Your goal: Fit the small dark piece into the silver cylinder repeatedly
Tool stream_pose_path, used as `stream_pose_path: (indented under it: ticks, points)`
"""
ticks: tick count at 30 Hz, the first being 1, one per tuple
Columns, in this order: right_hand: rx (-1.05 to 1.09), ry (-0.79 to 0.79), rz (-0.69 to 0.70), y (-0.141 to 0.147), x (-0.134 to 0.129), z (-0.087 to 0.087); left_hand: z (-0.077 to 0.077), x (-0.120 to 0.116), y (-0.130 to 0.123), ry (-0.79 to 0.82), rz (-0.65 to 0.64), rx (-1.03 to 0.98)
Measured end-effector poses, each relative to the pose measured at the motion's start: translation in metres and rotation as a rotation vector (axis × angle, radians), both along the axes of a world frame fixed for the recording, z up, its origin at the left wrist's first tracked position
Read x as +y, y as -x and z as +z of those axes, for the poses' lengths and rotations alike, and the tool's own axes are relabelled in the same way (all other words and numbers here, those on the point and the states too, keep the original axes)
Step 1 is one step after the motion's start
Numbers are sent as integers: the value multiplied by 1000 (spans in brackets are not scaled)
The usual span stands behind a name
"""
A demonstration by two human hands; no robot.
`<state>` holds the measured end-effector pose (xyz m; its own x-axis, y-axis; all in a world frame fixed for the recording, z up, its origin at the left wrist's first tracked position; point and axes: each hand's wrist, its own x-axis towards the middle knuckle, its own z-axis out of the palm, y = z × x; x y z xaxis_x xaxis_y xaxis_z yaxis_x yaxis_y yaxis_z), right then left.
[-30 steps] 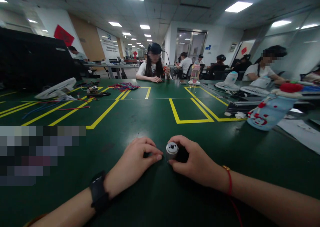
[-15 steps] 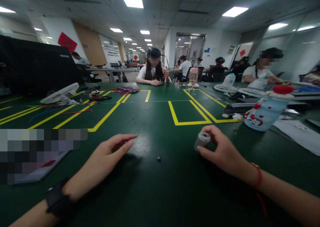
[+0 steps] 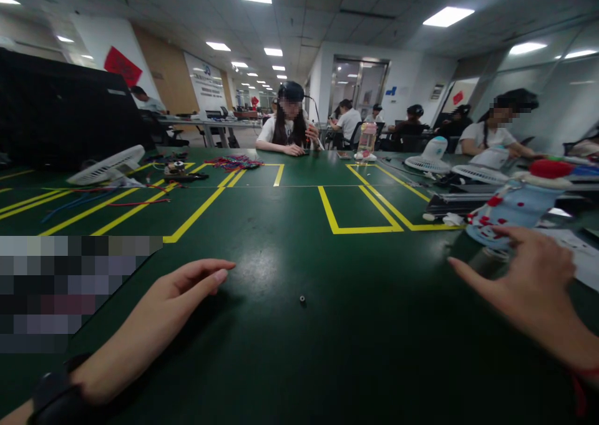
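Note:
My right hand (image 3: 528, 275) is at the right, its thumb and fingers spread wide. Behind it, partly hidden by the fingers, a small grey metal cylinder (image 3: 490, 258) stands on the table by a light-blue bottle (image 3: 519, 206) with a red top. A gap shows between my thumb and the cylinder. On the left, my left hand (image 3: 182, 294) hovers over the table, fingers stretched out, thumb and index slightly apart, holding nothing. Between both hands a tiny dark ring-shaped part (image 3: 302, 299) lies on the green table (image 3: 299, 362).
Yellow tape (image 3: 367, 230) marks the tabletop. White fans (image 3: 110, 166), a bundle of coloured wires (image 3: 236, 163) and a clear bottle (image 3: 367, 141) stand or lie farther back. A person (image 3: 290, 122) sits across the table. White paper (image 3: 578, 256) lies at right.
My right hand has moved right with the cylinder, and its fingers have opened away from it beside the blue bottle. My left hand has drawn back a little to the left.

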<state>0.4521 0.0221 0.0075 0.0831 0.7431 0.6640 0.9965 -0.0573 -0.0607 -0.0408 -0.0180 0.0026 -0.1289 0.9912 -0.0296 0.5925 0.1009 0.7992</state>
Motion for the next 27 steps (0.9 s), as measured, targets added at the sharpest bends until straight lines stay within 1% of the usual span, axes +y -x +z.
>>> stream_pose_path:
  ticks: [1, 2, 3, 4, 5, 7, 9, 10, 11, 13, 15, 16, 18, 20, 21, 22, 23, 24, 25, 27]
  points:
    - [-9, 15, 168, 25, -5, 1, -1, 1, 0, -1, -9, 5]
    - [8, 100, 374, 53, -9, 2, -1, 1, 0, -1, -16, 9]
    - [39, 210, 551, 82, -13, 2, -2, 1, 0, 1, -21, 14]
    - [76, 333, 680, 110, -15, 2, -1, 1, 0, 6, -19, 22]
    - [108, 433, 778, 137, -16, 2, -1, 1, 0, 14, -20, 32]
    - [156, 559, 909, 179, -14, 1, 1, 1, 0, 25, -25, 54]
    - [188, 599, 972, 201, -9, 1, 3, 0, 0, 31, -37, 73]
    - [207, 606, 985, 204, -6, 2, 4, 0, 0, 32, -40, 82]
    - [229, 604, 984, 201, -4, 4, 5, -1, -1, 33, -43, 90]
    - [257, 564, 946, 183, -3, 9, 6, -2, -3, 37, -44, 102]
    - [263, 486, 880, 149, -3, 16, 5, -2, -5, 38, -58, 104]
    - [244, 409, 822, 128, -3, 20, 5, -1, -6, 37, -66, 102]
    - [160, 192, 643, 80, -2, 26, 2, 0, -7, 34, -82, 96]
    - [40, -19, 388, 31, 2, 29, 0, 1, -6, 33, -86, 97]
    - [-9, -74, 248, 8, 4, 29, 0, 1, -7, 31, -85, 100]
    - [-25, -66, 125, -12, 6, 29, 0, 2, -7, 25, -82, 102]
    - [-11, -2, 21, -29, 8, 28, 0, 2, -7, 22, -82, 104]
    - [32, 98, -62, -42, 10, 27, 1, 1, -8, 19, -82, 107]
    - [90, 209, -124, -51, 11, 26, 2, 1, -9, 19, -84, 108]
    - [199, 380, -186, -60, 12, 23, 4, 0, -10, 23, -80, 109]
